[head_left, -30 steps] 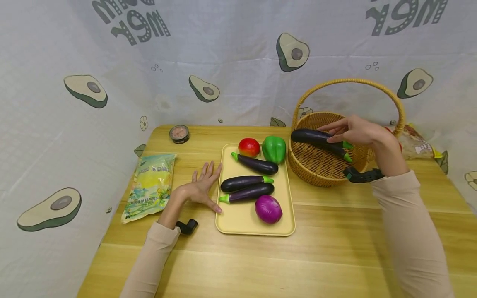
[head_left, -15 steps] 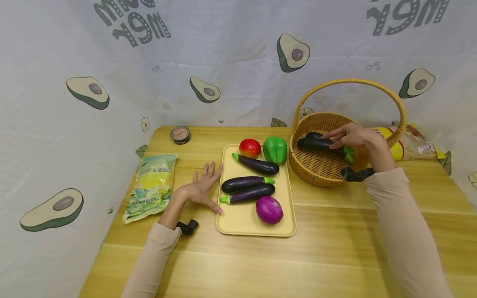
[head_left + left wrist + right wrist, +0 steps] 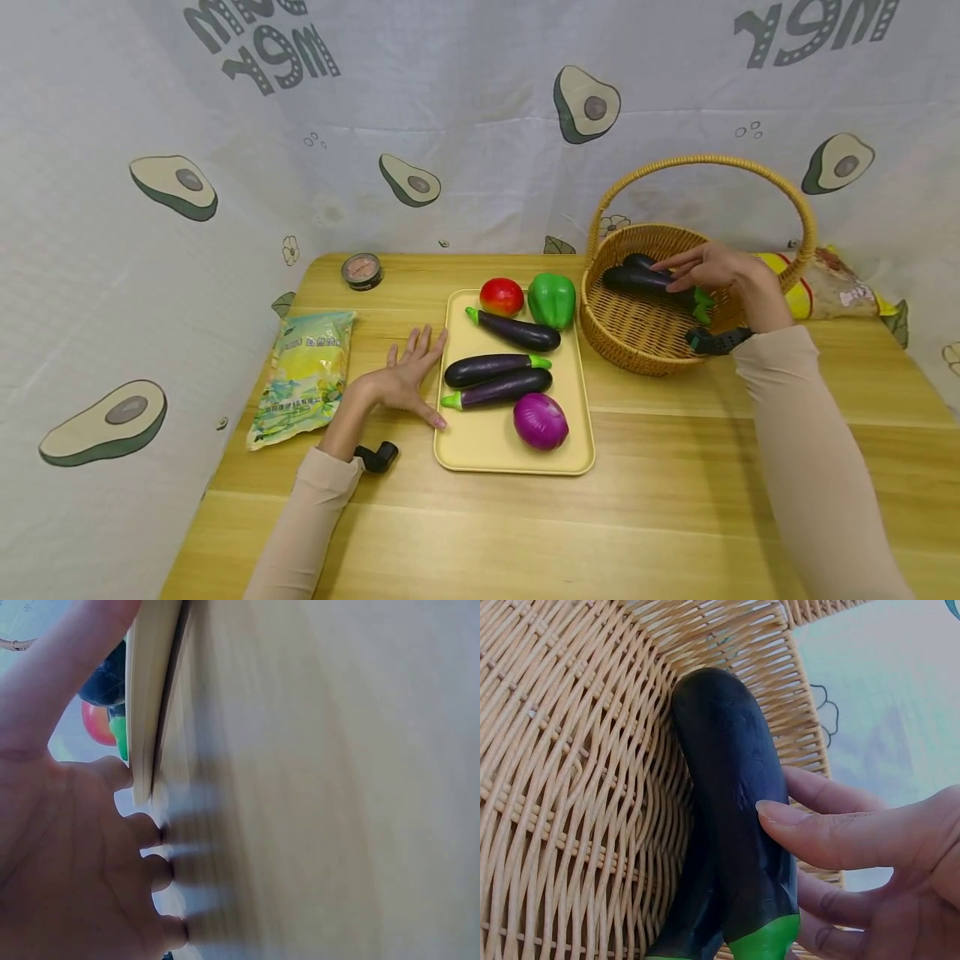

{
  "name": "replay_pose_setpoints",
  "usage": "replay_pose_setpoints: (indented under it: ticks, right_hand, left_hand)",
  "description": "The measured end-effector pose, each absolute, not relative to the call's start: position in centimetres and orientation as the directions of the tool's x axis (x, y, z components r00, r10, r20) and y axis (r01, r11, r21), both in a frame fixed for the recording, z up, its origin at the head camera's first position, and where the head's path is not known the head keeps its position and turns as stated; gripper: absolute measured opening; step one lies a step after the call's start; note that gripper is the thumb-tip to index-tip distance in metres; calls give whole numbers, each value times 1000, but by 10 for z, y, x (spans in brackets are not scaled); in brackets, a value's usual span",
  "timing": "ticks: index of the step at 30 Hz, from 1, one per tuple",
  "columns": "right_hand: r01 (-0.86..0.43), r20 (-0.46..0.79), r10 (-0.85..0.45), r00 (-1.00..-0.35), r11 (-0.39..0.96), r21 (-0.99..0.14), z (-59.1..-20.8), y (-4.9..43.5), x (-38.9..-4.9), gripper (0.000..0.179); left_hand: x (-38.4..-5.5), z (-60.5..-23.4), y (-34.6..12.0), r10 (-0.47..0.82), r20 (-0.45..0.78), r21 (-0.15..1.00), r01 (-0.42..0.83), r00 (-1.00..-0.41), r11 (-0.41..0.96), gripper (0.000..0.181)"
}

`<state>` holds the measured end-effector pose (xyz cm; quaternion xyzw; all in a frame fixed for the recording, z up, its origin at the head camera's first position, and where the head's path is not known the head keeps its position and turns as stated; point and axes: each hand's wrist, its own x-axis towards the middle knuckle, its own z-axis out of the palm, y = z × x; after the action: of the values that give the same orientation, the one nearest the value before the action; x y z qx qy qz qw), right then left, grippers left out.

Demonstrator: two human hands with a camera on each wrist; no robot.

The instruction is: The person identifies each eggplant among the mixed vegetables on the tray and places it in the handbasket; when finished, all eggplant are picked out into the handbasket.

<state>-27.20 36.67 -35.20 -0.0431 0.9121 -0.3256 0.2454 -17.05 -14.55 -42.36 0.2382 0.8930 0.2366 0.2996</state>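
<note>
My right hand (image 3: pixel 716 268) is inside the wicker basket (image 3: pixel 633 358), pinching a dark purple eggplant (image 3: pixel 727 772). In the right wrist view the thumb lies across its side, with fingers behind it. A second eggplant (image 3: pixel 686 915) lies partly hidden beneath, against the woven basket. My left hand (image 3: pixel 401 385) spreads its fingers on the table at the left edge of the yellow tray (image 3: pixel 480 446); its thumb and a finger touch the rim. On the tray are three eggplants (image 3: pixel 498 389), a purple onion (image 3: pixel 541 422), a green bell pepper (image 3: pixel 552 301) and a red mango-like fruit (image 3: pixel 502 297).
Left of the tray lies a yellow-green plastic bag (image 3: pixel 303 375), and a small round tin (image 3: pixel 362 272) stands at the back left. A tall handle (image 3: pixel 697 160) arches over the basket. Behind the basket, at right, is another food package (image 3: pixel 832 292).
My right hand has lowered the eggplant into the basket, coming to lie over the other one there. The left hand has stayed at the tray's edge.
</note>
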Motion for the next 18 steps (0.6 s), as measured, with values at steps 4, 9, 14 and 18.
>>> replay_pose_setpoints:
  ticks: [4, 9, 14, 18]
  right_hand:
    - [70, -428, -241, -871, 802, -594, -350, 366, -272, 55]
    - [70, -438, -248, -864, 803, -592, -349, 362, -272, 55]
    - [65, -442, -251, -861, 808, -585, -346, 359, -270, 52]
    - [96, -468, -237, -852, 807, -583, -343, 358, -266, 52]
  left_hand:
    - [-170, -424, -146, 568, -420, 566, 285, -708, 774, 147]
    - [-170, -423, -147, 567, -424, 560, 288, -706, 777, 146]
    - [-170, -423, -147, 570, -422, 564, 288, -705, 774, 146]
    - [-170, -423, -147, 574, -419, 567, 291, -704, 771, 146]
